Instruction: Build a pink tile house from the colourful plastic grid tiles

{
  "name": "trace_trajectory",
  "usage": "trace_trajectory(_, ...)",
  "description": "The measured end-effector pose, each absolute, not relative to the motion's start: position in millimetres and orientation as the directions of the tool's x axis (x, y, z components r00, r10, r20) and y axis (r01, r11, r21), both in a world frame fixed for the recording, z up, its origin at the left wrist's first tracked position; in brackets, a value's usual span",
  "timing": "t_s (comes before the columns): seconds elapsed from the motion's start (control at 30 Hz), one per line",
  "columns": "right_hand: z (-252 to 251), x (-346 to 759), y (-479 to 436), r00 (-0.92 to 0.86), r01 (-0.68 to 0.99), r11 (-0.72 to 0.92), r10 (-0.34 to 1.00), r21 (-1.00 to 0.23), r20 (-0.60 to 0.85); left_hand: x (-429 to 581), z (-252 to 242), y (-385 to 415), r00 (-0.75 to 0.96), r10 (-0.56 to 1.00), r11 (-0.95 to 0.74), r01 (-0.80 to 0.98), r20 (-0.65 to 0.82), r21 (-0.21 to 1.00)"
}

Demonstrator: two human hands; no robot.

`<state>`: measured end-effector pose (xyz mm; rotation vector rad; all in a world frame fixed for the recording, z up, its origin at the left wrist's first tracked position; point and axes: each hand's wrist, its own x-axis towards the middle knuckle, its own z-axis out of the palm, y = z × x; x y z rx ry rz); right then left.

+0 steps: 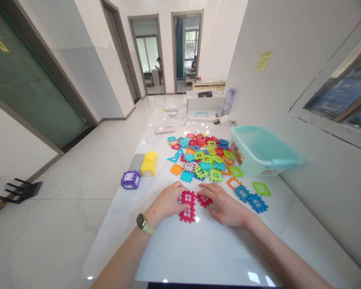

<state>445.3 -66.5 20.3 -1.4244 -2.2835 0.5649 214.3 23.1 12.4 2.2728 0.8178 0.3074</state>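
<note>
My left hand [166, 202], with a watch on its wrist, rests on the white table [180, 249] and presses its fingers on two joined red window tiles [188, 206]. My right hand [225, 206] lies beside it, its fingertips pinching a third red tile [203, 200] against the joined pair. Just beyond the hands spreads a pile of several coloured interlocking tiles [204, 158]. To the left of the pile stand finished cubes: a purple one [130, 179], a yellow one [149, 163] and a grey one [137, 162].
A teal plastic bin [260, 150] sits at the right against the wall. Loose blue, orange and green tiles [252, 196] lie in front of it. A pink phone [164, 129], a white box [204, 99] and a bottle [228, 101] are at the table's far end.
</note>
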Motion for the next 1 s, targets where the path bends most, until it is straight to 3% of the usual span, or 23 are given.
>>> trace_trajectory(0.2,13.8,440.0,-64.1,-0.352,0.726,0.329,0.932,-0.604,0.084,214.2,9.5,24.5,0.758,0.651,-0.545,0.497,-0.033,0.676)
trace_trajectory(1.0,6.8,442.0,-60.6,-0.329,0.705,0.311,0.940,-0.637,0.094,214.9,11.1,24.5,0.801,0.597,-0.533,0.441,-0.047,0.722)
